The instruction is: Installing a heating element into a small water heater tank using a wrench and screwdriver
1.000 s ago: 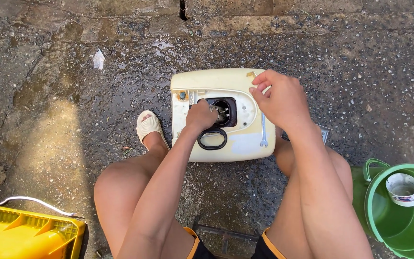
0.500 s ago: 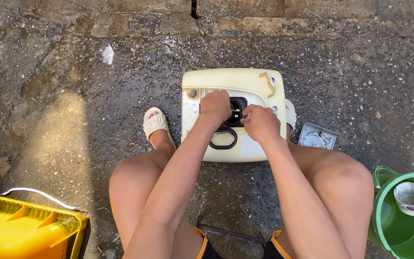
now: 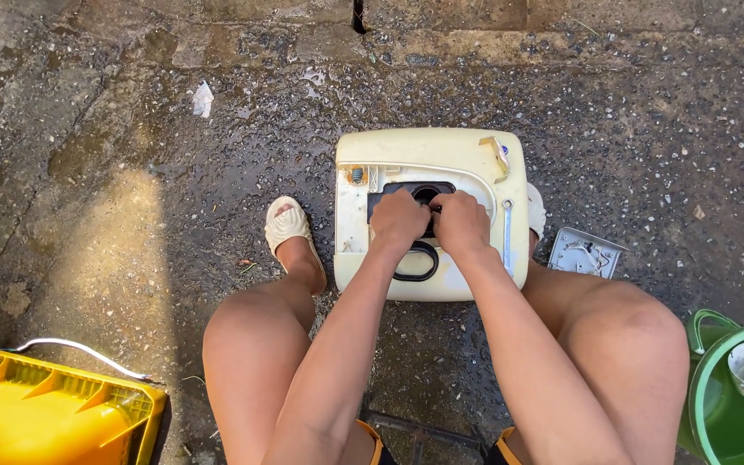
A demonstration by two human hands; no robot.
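Cream casing (image 3: 430, 155) under both fists (knuckles up)

Hard daylight falls across the scene, bright on the bare thighs and the yellow plastic crate (image 3: 53, 409), with a pale sunlit patch on the wet grey concrete ground (image 3: 105, 250) at left — the person's own shadow darkens the middle. The picture is sharp throughout, and the wet stone glints faintly near the top.
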